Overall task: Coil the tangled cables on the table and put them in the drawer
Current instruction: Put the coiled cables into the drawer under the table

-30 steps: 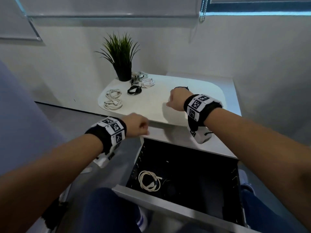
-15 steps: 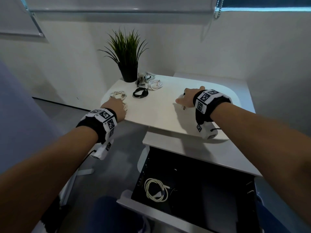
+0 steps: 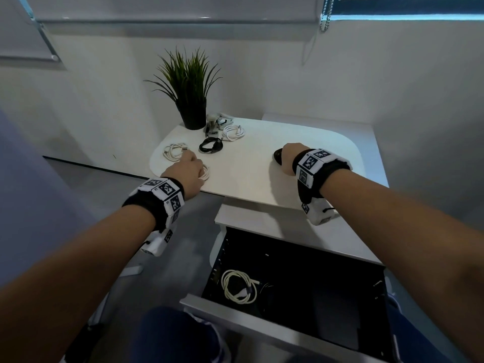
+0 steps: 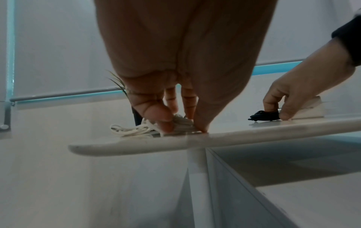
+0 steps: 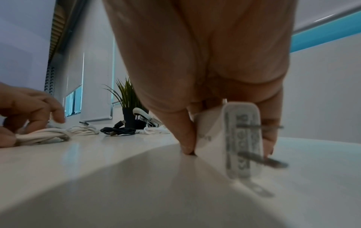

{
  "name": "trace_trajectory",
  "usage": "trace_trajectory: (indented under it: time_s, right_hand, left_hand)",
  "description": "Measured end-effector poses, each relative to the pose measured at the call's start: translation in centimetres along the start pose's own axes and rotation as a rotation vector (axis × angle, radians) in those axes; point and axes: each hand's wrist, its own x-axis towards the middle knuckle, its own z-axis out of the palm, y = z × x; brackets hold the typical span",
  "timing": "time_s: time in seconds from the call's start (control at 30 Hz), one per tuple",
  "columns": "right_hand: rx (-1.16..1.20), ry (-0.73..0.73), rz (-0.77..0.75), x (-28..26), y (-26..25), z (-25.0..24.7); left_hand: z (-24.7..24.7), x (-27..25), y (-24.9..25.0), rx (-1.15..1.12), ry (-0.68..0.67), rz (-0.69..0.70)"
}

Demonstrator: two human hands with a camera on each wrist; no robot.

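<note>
On the white table (image 3: 251, 174), my left hand (image 3: 193, 167) pinches a white coiled cable (image 3: 206, 175) near the front left edge; thumb and fingers close on the bundle (image 4: 181, 122). My right hand (image 3: 284, 159) grips a white charger plug (image 5: 234, 138) standing on the tabletop, its metal prongs toward the right wrist camera. A black cable (image 3: 277, 156) bunches at that hand's far side. Three more coils lie farther back: a white one (image 3: 175, 151), a black one (image 3: 210, 146) and another white one (image 3: 233, 132). One white coil (image 3: 238, 286) lies in the open drawer (image 3: 262, 326).
A potted plant (image 3: 190, 95) and a stapler (image 3: 218, 120) stand at the table's back left. The dark drawer juts toward me below the table, under a grey cabinet top (image 3: 262, 221). My knees are just below the drawer front.
My left hand moved from the table's front edge out to the white coil and closed on it. My right hand's fingers curled round the charger plug.
</note>
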Motion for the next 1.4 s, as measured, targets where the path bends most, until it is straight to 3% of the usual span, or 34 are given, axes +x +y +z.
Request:
trace_trajectory:
  time_s: [0.2,0.37,0.5,0.67,0.9,0.97,1.17,1.4]
  right_hand:
    - [0.031,-0.037,-0.025,-0.4,0.0,0.1]
    - [0.197,0.0,-0.113,-2.2,1.0,0.3]
    - [0.319,-0.05,-0.2,-4.8,1.8,-0.1]
    - [0.398,-0.135,-0.306,-7.6,2.3,-0.7]
    - [0.696,-0.423,-0.402,-11.2,4.6,1.5]
    - [0.618,-0.5,-0.408,-12.3,5.2,2.3]
    - [0.088,-0.574,-0.372,-14.9,4.7,5.9]
    - [-0.225,-0.628,-0.383,-15.3,3.7,8.9]
  left_hand:
    - [-0.6,0.7,0.5,0.082,-0.06,0.055]
    - [0.5,0.5,0.8,0.199,0.036,0.094]
    - [0.6,0.2,1.5,0.264,0.024,0.07]
    - [-0.6,-1.1,3.1,0.127,0.002,0.068]
    - [-2.0,-7.7,7.7,-0.156,0.019,0.282]
    - [-1.1,-9.7,8.9,-0.161,-0.061,0.323]
    - [4.3,-13.2,10.9,-0.081,-0.39,0.327]
    - [6.0,-14.0,11.2,0.038,-0.514,0.314]
